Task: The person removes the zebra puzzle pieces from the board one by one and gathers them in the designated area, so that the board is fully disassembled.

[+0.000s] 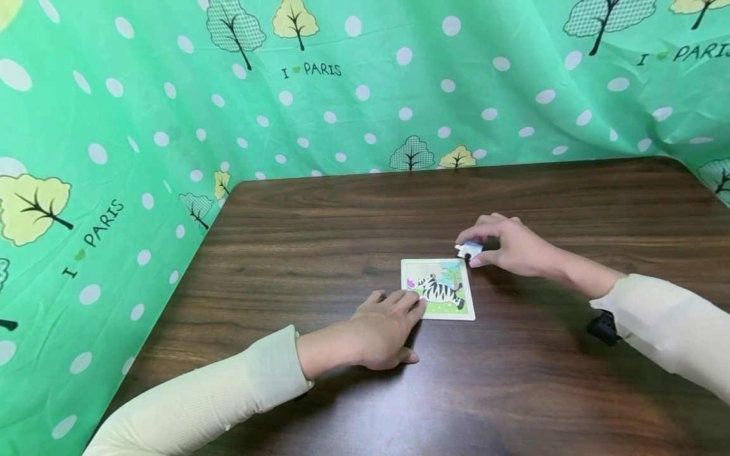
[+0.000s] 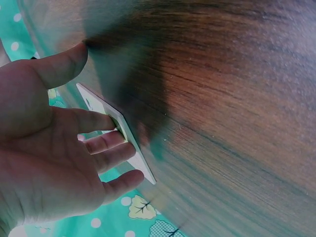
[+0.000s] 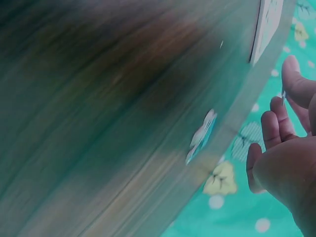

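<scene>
A square jigsaw puzzle (image 1: 445, 316) with a white border and a zebra picture lies flat on the table. My left hand (image 1: 379, 332) rests its fairly straight fingers on the board's lower left part, covering that corner. In the left wrist view these fingers touch the near edge of the puzzle board (image 2: 128, 131), with the thumb held apart. Just past the board's top right corner, my right hand (image 1: 516, 247) pinches a light blue and white puzzle piece (image 1: 469, 249) between thumb and fingers. The right wrist view shows that piece only as a thin edge.
Another puzzle piece (image 3: 201, 137) lies on the table in the right wrist view; the head view does not show it. The dark wooden table (image 1: 308, 234) reaches back to a green polka-dot cloth (image 1: 342, 126), which also hangs along the left side.
</scene>
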Demonstrator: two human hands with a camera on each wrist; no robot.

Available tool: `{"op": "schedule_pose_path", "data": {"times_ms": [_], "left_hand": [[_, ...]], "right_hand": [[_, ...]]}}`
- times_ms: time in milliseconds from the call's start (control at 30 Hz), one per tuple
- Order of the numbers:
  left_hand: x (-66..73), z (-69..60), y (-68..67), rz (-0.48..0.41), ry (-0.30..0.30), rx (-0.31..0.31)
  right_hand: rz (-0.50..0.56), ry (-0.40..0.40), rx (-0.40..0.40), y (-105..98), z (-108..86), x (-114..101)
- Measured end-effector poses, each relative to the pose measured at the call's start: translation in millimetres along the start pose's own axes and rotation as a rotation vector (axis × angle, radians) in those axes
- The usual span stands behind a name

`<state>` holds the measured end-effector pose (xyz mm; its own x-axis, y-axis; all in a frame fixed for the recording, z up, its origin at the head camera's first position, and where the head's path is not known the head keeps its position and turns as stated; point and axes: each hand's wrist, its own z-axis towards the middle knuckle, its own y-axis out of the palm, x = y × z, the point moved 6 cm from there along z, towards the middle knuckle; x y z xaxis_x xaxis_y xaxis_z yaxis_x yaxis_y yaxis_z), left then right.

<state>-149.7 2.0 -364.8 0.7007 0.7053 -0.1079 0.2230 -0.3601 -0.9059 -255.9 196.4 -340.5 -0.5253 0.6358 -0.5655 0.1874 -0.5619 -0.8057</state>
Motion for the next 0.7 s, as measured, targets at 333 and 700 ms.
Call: {"op": "schedule_pose_path", "data": {"times_ms": [333,700], "left_hand": [[-0.1,0.4,0.7,-0.003,-0.002,0.015],[-0.4,-0.4,0.5,-0.002,-0.001,0.016]], "right_hand": [[-0.041,0.132,0.071,-31,-30.3,30],[-0.098,0.247,0.121,-57,-62.8,75]]}}
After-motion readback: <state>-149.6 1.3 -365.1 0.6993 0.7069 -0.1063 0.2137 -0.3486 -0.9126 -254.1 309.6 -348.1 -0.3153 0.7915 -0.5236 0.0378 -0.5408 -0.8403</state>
